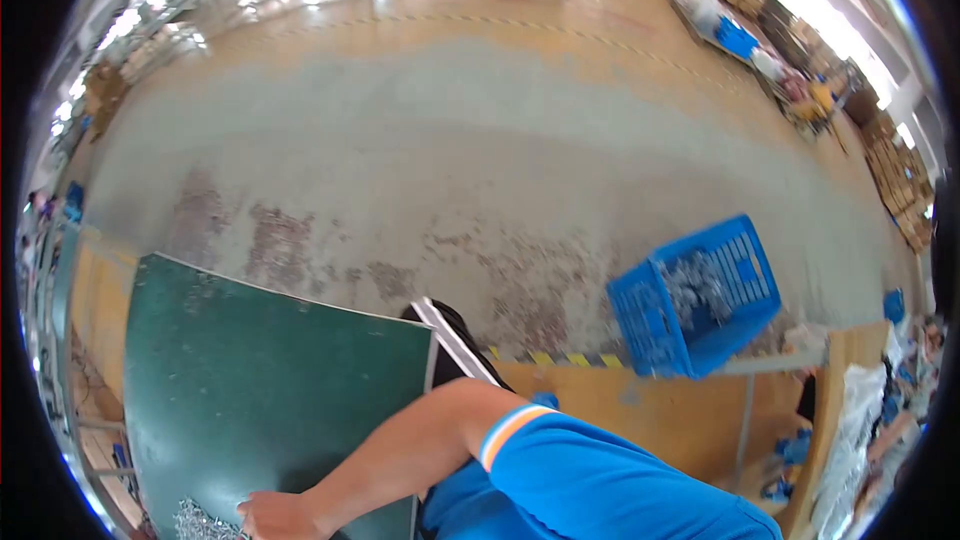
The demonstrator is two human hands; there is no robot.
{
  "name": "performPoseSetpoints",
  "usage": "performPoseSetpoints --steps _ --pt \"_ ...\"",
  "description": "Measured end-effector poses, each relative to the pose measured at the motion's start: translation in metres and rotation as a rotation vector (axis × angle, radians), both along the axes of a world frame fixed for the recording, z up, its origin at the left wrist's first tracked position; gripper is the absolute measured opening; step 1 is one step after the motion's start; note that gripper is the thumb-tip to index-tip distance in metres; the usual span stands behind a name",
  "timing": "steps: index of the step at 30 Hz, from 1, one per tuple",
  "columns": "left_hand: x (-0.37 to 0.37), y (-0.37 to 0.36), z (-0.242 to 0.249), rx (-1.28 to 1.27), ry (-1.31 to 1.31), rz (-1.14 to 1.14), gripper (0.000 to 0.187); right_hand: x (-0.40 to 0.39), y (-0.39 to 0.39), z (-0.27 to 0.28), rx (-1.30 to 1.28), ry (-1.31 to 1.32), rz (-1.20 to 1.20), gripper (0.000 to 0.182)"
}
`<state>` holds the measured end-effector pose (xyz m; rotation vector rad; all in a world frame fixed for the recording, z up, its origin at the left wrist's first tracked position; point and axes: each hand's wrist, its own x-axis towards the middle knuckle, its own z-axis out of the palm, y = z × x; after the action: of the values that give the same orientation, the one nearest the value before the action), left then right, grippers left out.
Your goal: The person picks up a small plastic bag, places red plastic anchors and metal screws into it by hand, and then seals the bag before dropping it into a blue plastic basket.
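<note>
My right hand (281, 517) is at the bottom left, low over the green tabletop (270, 380). Its fingers look curled and closed, and what they hold, if anything, is hidden. Against the fingertips lies a pile of small shiny metal pieces (203, 522), cut off by the lower edge of the view. The pieces are too small to name. My right arm, in a blue sleeve (600, 475), reaches across from the lower right. My left hand is out of view.
A blue plastic crate (650, 325) stands tilted at the right, with more small shiny pieces inside. Beside my arm runs a yellow-brown board surface (620, 410). Cardboard boxes (895, 175) and bags line the far right wall. Worn floor (430, 160) stretches beyond the table.
</note>
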<state>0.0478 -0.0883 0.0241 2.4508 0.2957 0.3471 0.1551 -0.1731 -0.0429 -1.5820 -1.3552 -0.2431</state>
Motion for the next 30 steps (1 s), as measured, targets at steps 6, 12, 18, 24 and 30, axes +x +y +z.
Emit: performPoseSetpoints --steps 6,12,18,24,30 --pt "-0.007 0.035 -0.017 -0.257 0.107 -0.095 0.051 -0.006 -0.003 -0.004 0.218 0.105 -0.118 0.014" --pt "-0.013 0.036 -0.026 -0.463 -0.052 -0.266 0.059 -0.004 -0.035 0.016 0.08 0.086 -0.044 0.014" --pt "-0.022 0.034 -0.047 -0.646 -0.193 0.008 0.064 -0.005 -0.029 0.015 -0.128 0.163 0.167 0.016" --pt "-0.025 0.03 -0.029 -0.601 -0.216 0.038 0.071 0.006 -0.012 0.05 -0.497 0.251 0.297 0.017" --pt "-0.028 0.045 -0.038 -0.762 -0.278 -0.009 0.078 -0.001 -0.008 0.037 -0.316 0.371 0.339 0.027"
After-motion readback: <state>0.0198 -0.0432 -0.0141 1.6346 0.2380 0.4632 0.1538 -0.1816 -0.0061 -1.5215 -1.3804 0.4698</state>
